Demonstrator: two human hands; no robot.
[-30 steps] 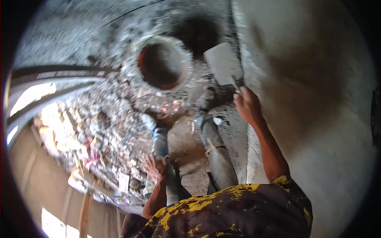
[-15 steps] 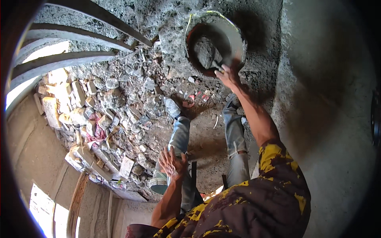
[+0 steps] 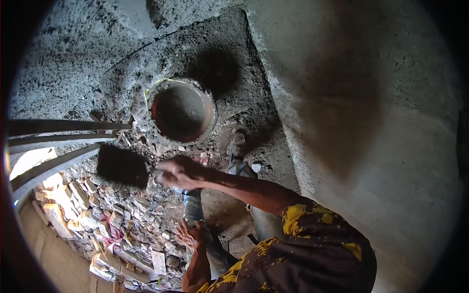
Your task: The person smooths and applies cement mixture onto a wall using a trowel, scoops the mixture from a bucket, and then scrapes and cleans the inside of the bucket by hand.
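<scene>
My right hand [image 3: 181, 173] is closed around the handle of a trowel, left of my body above the rubble. The trowel's broad blade [image 3: 123, 166] is dark and in shadow; I cannot tell how much mortar it carries. Beyond my hand stands a round bucket [image 3: 213, 113] with a mortar-smeared rim and a yellow handle lying along its far edge. Grey wet mortar [image 3: 184, 108] lies inside it. My left hand [image 3: 189, 234] rests by my left knee, fingers spread, holding nothing.
Broken bricks and rubble [image 3: 105, 224] spread along the left. Several long bars or planks [image 3: 68, 139] jut in from the left edge, close to the trowel. A grey concrete wall [image 3: 342, 122] runs along the right side. My legs [image 3: 193, 207] stand amid the debris.
My right hand has lifted the trowel out of the bucket and swung it left over the rubble. The view has shifted, so the bucket now appears lower and further left. My left hand stays by the knee.
</scene>
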